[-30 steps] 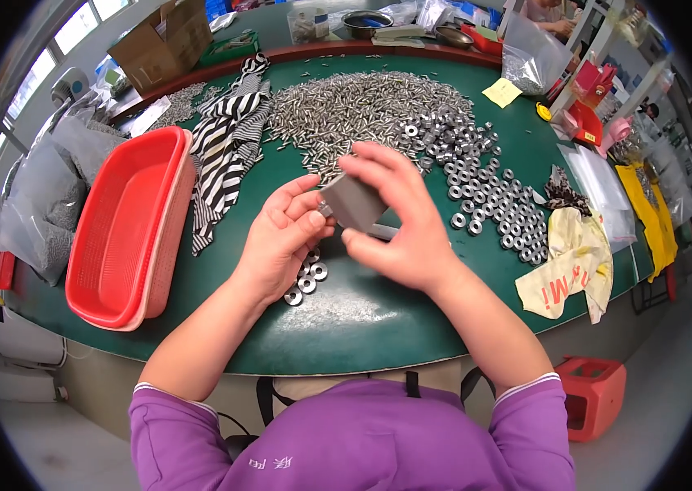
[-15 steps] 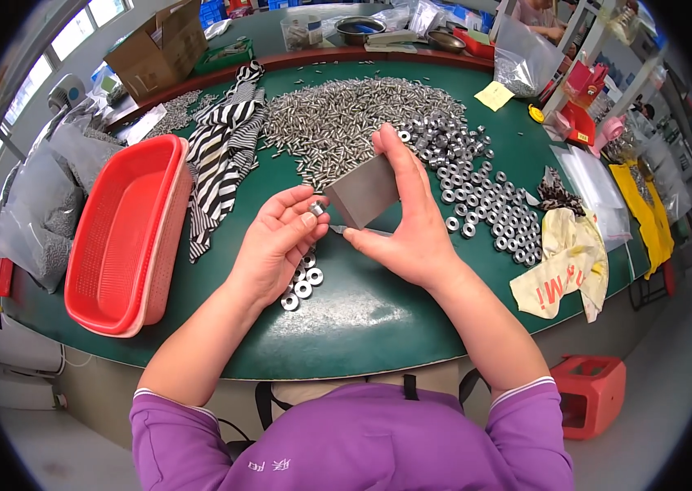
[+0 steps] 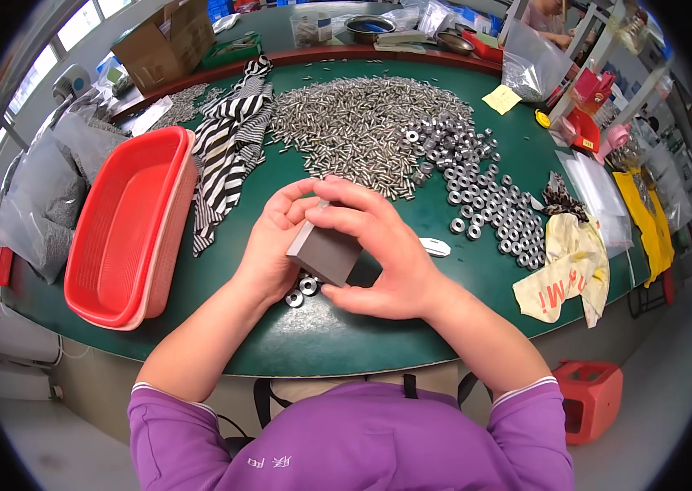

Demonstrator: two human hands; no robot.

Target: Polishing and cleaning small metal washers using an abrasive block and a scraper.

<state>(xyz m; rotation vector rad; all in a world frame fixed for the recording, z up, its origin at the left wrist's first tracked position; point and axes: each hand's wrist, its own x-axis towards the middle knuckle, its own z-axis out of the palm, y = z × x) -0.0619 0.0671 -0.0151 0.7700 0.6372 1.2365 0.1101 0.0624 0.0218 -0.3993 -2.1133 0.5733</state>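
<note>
My right hand (image 3: 391, 266) grips a dark grey rectangular metal block (image 3: 329, 255), thumb on its near edge and fingers over the top. The block is tilted over the green table. Up against its left side is my left hand (image 3: 270, 241), fingers curled; the block and my right hand hide the fingertips and whatever they hold. Below the block lie a few metal rings (image 3: 294, 299), partly covered by it. Just right of my right hand, a small flat white piece (image 3: 436, 246) rests on the table. Beyond both hands spreads a heap of small metal pins (image 3: 362, 123).
Many metal rings (image 3: 493, 204) cover the right side of the green table (image 3: 346, 344). At left stand red plastic baskets (image 3: 121, 237) beside a striped cloth (image 3: 227, 151). A pale yellow cloth (image 3: 563, 266) lies at the right edge. A red stool (image 3: 591, 401) stands below.
The block has come down and left, from upright in my right hand to tilted against my left. The ring pinched in my left fingers is now hidden. The white piece is uncovered.
</note>
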